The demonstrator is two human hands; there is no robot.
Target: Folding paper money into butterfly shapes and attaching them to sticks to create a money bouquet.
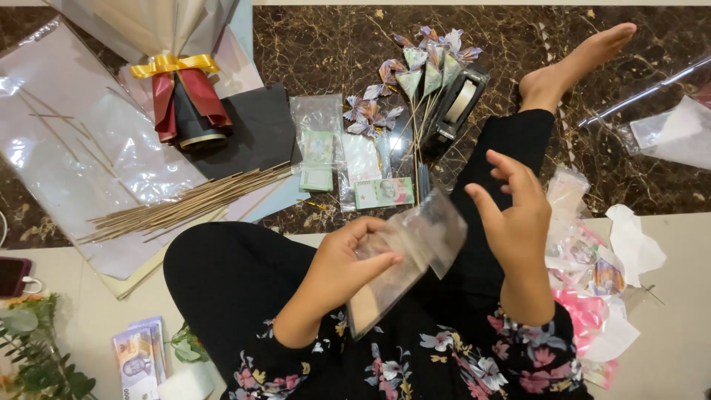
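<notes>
— What's the left hand (342,268) got there?

— A clear plastic sleeve (415,244) with what looks like a brownish note inside. The thumb lies across its face and the fingers curl behind it, so the hand is clamped on the sleeve. It sits over the person's lap, tilted, its upper corner pointing toward the other hand.

— And the right hand (515,215)?

— Lifted just beside the sleeve's upper end, fingers spread and loosely bent, holding nothing. Whether a fingertip brushes the plastic I cannot tell from here.

— What lies around them?

— Just beyond the sleeve, on the dark marbled floor (326,44), a greenish banknote (384,192) lies flat, with small plastic bags of notes (317,152) to its left. Behind those, a cluster of folded paper butterflies on thin sticks (415,78), and a black tape dispenser (458,104) beside them.

— Further left?

— A loose bundle of bamboo skewers (185,201) fans across clear wrapping sheets (67,126), and a wrapped bouquet cone tied with a gold ribbon (174,64) stands at the top.

— And by the person's right side?

— A heap of crumpled cellophane and a pink ribbon (585,311), near the knee. The bare foot (574,63) stretches out toward the top of the floor. Down at the lower left, a stack of banknotes (139,359) sits near some green leaves (33,355).
</notes>
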